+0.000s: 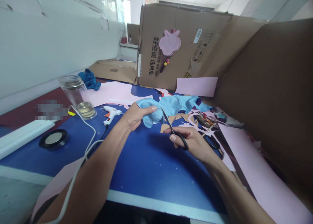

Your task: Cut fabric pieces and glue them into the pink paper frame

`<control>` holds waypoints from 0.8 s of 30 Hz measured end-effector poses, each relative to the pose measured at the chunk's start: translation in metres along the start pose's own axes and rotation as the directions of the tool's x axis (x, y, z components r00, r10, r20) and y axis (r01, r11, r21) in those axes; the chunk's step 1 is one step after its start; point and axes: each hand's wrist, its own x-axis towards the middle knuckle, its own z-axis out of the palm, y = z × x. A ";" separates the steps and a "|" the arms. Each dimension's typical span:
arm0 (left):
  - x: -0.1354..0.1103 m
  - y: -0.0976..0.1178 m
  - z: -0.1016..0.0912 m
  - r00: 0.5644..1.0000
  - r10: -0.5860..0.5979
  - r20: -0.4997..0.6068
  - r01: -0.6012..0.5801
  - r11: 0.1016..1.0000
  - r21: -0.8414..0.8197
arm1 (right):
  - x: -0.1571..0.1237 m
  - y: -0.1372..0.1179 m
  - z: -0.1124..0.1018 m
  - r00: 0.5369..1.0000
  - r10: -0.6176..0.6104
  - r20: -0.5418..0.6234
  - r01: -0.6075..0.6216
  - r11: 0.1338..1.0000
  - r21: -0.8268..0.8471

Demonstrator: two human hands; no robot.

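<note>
I had my left hand (135, 117) closed on a light blue cloth (153, 120), pinching a soft lump of it. My right hand (193, 143) was closed on black-handled scissors (174, 132), with the fingers inside the loops, so both grips were shut on something. The cloth was held up over the blue counter (151, 175), and its long end lay on a messy pile of paper cutouts (204, 121). The work in hand was the scissors at the edge of the cloth, and the next move called for the left hand to keep the cloth steady near the thin blades. I could not tell if the blades had bitten into the cloth, because their tips were too close to it to see well. A white hot glue gun (111, 114) lay just past my left hand, near a glass jar (78, 96) with yellow liquid in it. A white cord (91, 127) ran across the counter by my left arm. The pile was a tangle and hard to make out, and a blurry patch hid one spot on the left.
</note>
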 end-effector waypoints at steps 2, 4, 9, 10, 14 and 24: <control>0.000 0.001 -0.001 1.000 -0.008 0.007 0.008 1.000 0.009 | 0.000 0.000 -0.001 1.000 0.003 0.014 -0.003 1.000 0.006; -0.001 0.002 -0.002 1.000 -0.020 0.009 0.019 1.000 0.021 | 0.000 -0.001 -0.001 1.000 0.011 0.025 -0.011 1.000 0.012; -0.001 -0.001 -0.005 1.000 -0.022 0.001 0.022 0.999 0.038 | 0.001 -0.002 -0.003 0.999 0.034 0.037 -0.035 0.999 0.008; 0.000 -0.002 -0.006 1.000 -0.014 -0.004 0.014 0.999 0.031 | 0.001 -0.002 -0.003 0.998 0.038 0.042 -0.038 0.999 0.002; 0.001 -0.004 -0.010 1.000 0.001 -0.009 -0.001 1.000 0.020 | 0.001 -0.001 -0.005 0.997 0.038 0.065 -0.037 0.999 -0.006; 0.000 -0.001 -0.012 1.000 -0.013 0.025 0.011 0.997 0.078 | 0.000 0.001 -0.010 0.995 0.059 0.082 -0.058 0.998 -0.018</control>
